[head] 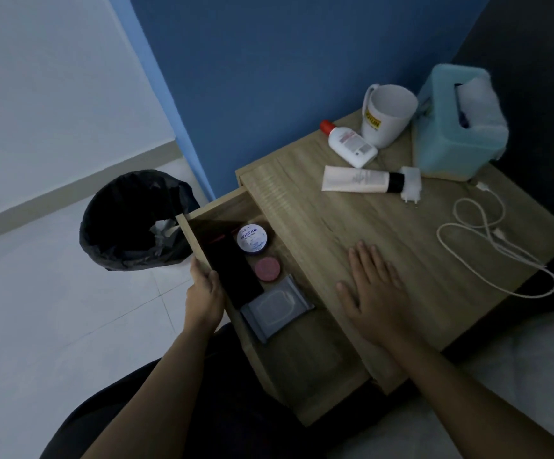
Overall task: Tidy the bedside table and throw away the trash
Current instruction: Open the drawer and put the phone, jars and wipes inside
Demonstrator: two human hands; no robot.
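On the bench [384,233], a mug [386,115] and tissue box [457,124] stand at the back, box to the right. A bottle [348,144] lies before the mug, then a tube [358,179] with a plug [411,185] at its right end. A cable [487,246] lies along the right side. The open drawer [302,359], left, holds a jar [252,239], tin [268,268] and pack [277,308] in a row. A bin [133,223] stands on the floor farther left.

Dim, bluish light; soft blur; edges warped.
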